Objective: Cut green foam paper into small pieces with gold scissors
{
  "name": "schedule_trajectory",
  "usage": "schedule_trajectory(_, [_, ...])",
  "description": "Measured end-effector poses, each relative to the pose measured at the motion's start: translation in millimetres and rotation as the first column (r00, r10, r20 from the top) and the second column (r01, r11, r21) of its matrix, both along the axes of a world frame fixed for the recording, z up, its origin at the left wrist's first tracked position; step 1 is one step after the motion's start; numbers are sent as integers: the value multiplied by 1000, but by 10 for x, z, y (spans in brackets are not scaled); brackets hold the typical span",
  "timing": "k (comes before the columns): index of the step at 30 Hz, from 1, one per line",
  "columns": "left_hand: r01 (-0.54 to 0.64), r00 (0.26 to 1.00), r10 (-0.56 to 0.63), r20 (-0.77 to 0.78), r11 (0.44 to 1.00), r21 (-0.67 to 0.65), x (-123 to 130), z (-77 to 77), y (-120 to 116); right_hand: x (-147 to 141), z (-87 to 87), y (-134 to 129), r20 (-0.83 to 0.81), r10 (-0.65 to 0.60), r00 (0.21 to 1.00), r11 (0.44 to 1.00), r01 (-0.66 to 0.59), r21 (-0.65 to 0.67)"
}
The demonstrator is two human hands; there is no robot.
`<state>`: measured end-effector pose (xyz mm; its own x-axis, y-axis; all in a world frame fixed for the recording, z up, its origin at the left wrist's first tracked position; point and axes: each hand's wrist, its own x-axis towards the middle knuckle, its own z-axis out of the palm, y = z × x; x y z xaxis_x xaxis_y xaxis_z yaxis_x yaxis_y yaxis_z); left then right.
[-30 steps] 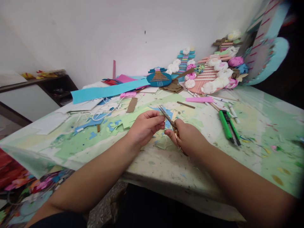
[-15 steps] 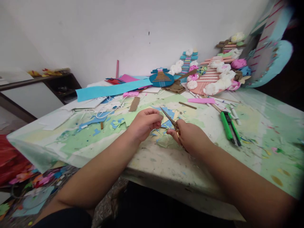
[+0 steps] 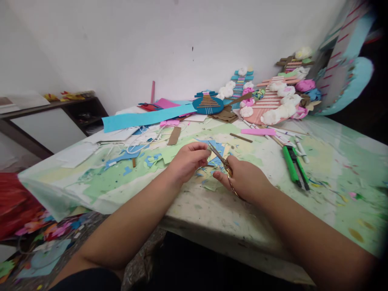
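Note:
My right hand (image 3: 245, 178) is closed around the gold handles of a pair of scissors (image 3: 218, 154), whose blades are parted and point up and left. Just left of the blades, my left hand (image 3: 192, 159) has its thumb and fingers pinched together. Whatever small piece it may hold is too small to make out. Beneath and behind both hands lie blue paper scraps (image 3: 217, 146) and small green and yellow cuttings. A larger light green paper (image 3: 171, 153) rests left of my left hand.
A green cutter (image 3: 291, 163) lies on the right, near white markers (image 3: 301, 149) and a pink strip (image 3: 258, 131). Paper guitar-like crafts (image 3: 207, 103) stand along the wall. A long light blue strip (image 3: 148, 117) and white cords lie at the back left.
The view has shifted slightly, so the table appears a little further right and lower. The scissor blades have moved slightly relative to my left hand, which stays pinched.

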<state>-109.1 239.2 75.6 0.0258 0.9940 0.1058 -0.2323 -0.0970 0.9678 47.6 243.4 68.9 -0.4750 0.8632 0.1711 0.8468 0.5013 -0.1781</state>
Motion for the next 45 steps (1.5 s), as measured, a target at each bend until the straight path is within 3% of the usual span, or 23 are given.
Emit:
schedule_trajectory(7, [-74,997,73,-39,997,-19,-12,-11,21,-5,-14,35,-39,11,999,1000,-11,13])
schedule_trajectory(12, [-244,968,244,51,970,-7,-67,-23,76,5,-16,73,-85,-63,994,998,65,20])
schedule_trajectory(16, [-439,892,445,-80,895,77,-146,-36,132,24,-33,101,-128,-65,990,997,69,26])
schedule_trajectory(19, [-604,733,648,-208,760,240,-223,-24,140,45,-43,118,-155,-67,986,997,71,24])
schedule_trajectory(22, [-715,516,799,-310,601,358,-356,28,59,70,-58,143,-196,-66,978,996,75,39])
schedule_trajectory(25, [-751,216,851,-478,458,475,-583,92,-108,84,-70,168,-232,-84,969,994,97,46])
schedule_trajectory(26, [-720,101,819,-565,452,526,-674,105,-166,84,-72,173,-240,-92,966,993,106,45])
schedule_trajectory(28, [-662,-95,658,-747,519,541,-848,107,-257,80,-71,179,-252,-93,963,994,106,38])
schedule_trajectory(31, [-611,-186,319,-929,703,364,-1029,57,-310,77,-66,189,-268,-78,960,996,89,29])
schedule_trajectory(33, [-595,-230,207,-951,744,306,-1075,11,-302,85,-67,203,-295,-75,953,996,84,20])
schedule_trajectory(40, [-506,-317,172,-933,801,320,-917,-18,-257,115,-97,294,-504,-105,857,994,93,-50])
schedule_trajectory(45, [-391,-264,227,-938,864,319,-747,62,-239,118,-135,324,-683,-108,722,994,68,-84])
